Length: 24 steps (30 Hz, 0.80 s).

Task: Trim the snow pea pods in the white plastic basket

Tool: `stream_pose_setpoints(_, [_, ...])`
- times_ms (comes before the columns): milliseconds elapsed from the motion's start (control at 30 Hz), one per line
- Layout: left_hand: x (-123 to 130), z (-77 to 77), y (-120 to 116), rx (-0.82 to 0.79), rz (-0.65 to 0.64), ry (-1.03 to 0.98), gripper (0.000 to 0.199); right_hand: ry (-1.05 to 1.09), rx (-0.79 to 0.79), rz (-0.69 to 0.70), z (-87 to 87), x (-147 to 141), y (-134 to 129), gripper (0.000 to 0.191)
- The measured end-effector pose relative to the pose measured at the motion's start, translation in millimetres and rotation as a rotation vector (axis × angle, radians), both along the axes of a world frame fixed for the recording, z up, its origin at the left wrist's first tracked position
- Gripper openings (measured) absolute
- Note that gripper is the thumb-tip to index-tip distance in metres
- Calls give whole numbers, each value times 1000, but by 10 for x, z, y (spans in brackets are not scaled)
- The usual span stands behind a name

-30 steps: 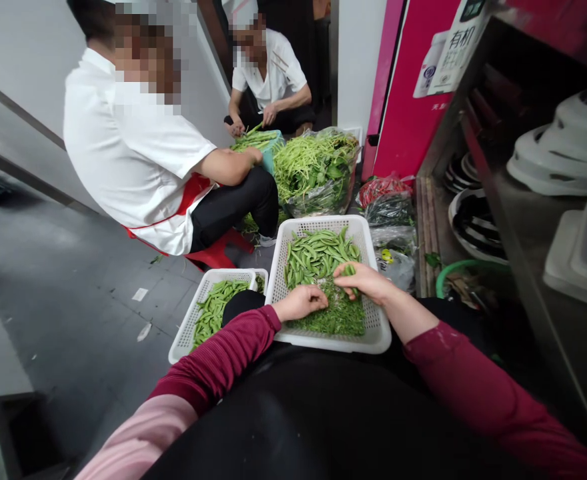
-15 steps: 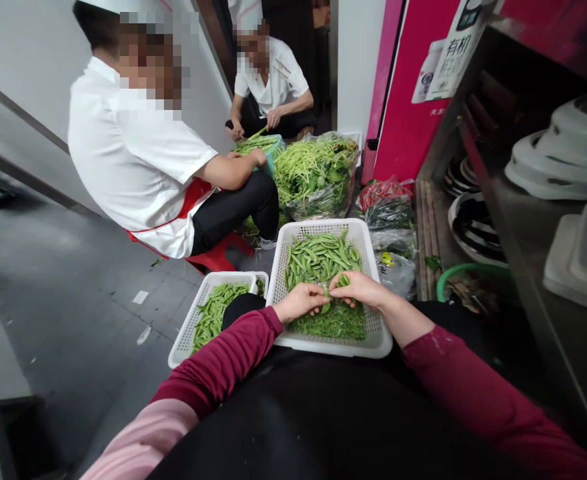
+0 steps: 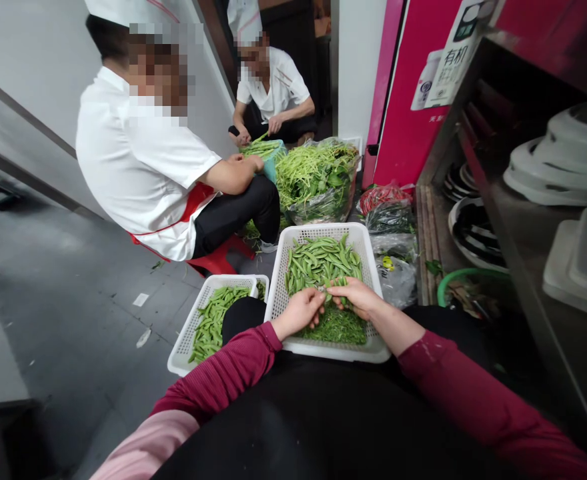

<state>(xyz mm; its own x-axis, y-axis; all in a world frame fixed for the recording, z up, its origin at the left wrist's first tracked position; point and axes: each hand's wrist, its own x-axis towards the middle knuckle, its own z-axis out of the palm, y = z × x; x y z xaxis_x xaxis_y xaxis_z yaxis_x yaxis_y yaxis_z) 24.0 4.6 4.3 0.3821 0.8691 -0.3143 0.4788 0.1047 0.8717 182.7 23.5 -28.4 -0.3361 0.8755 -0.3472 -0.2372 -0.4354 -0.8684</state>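
Observation:
A white perforated basket [image 3: 273, 287] rests on my lap, with green pea pods [image 3: 318, 260] in its far part and a heap of thin green trimmings [image 3: 336, 327] in its near part. Over the middle of it, my left hand [image 3: 303, 311] is pinched at the end of a small green piece. My right hand [image 3: 356, 297] is closed around green pods, its fingertips close to those of the left. A second white basket [image 3: 178, 357] with more pods [image 3: 218, 317] stands lower on the left, beside my knee.
Two people in white sit ahead, one at left on a red stool [image 3: 223, 257]. Between them and my basket stands a bag of leafy greens [image 3: 318, 173]. At right are plastic bags [image 3: 396, 277], a green-rimmed bin [image 3: 446, 287] and a metal shelf [image 3: 523, 247] with dishes.
My left hand has drawn slightly away from the right fingertips. The right hand has turned a little, with its pods now lower. The whole view has shifted slightly.

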Motion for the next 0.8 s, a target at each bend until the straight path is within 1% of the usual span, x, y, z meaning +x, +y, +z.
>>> stream_pose_setpoints(67, [-15, 19, -47, 263, -140, 218, 23, 25, -16, -8, -5, 4, 5, 20])
stream_pose_setpoints(133, [-19, 18, -78, 508, -239, 375, 19, 53, -39, 0, -1, 4, 3, 20])
stream_pose_setpoints(200, [-9, 11, -96, 637, -314, 482, 19, 71, -72, 9, 14, 2, -8, 20])
stream_pose_setpoints(300, [2, 15, -100, 682, -417, 565, 14, 62, -103, 90, 49, 10, -33, 18])
stream_pose_setpoints(333, [-8, 22, -88, 679, -428, 577, 13, 57, -105, 141, 61, 19, -41, 17])
stream_pose_setpoints(367, [-31, 30, -65, 670, -408, 587, 12, 53, -105, 193, 74, 32, -46, 16])
stream_pose_setpoints(400, [-68, 39, -32, 658, -354, 597, 14, 53, -107, 242, 87, 50, -49, 15])
stream_pose_setpoints(433, [-118, 48, 12, 642, -273, 612, 16, 56, -111, 280, 100, 69, -48, 15])
stream_pose_setpoints(500, [-241, 67, 109, 591, -94, 653, 21, 65, -122, 316, 124, 109, -40, 16])
stream_pose_setpoints(533, [-302, 79, 149, 564, -34, 674, 23, 66, -126, 316, 135, 124, -34, 17])
stream_pose_setpoints(567, [-353, 93, 177, 546, -5, 688, 23, 65, -131, 313, 143, 135, -28, 17])
stream_pose_setpoints(600, [-389, 109, 188, 546, -4, 689, 22, 64, -136, 314, 148, 141, -24, 17])
stream_pose_setpoints(667, [-405, 144, 159, 599, -70, 661, 24, 60, -143, 322, 152, 142, -22, 18])
stream_pose_setpoints(733, [-358, 174, 90, 667, -197, 631, 36, 61, -142, 339, 147, 140, -28, 18])
stream_pose_setpoints(767, [-323, 183, 54, 679, -270, 629, 39, 61, -136, 353, 142, 142, -32, 17])
stream_pose_setpoints(800, [-287, 188, 23, 671, -342, 638, 37, 55, -123, 373, 136, 145, -36, 17])
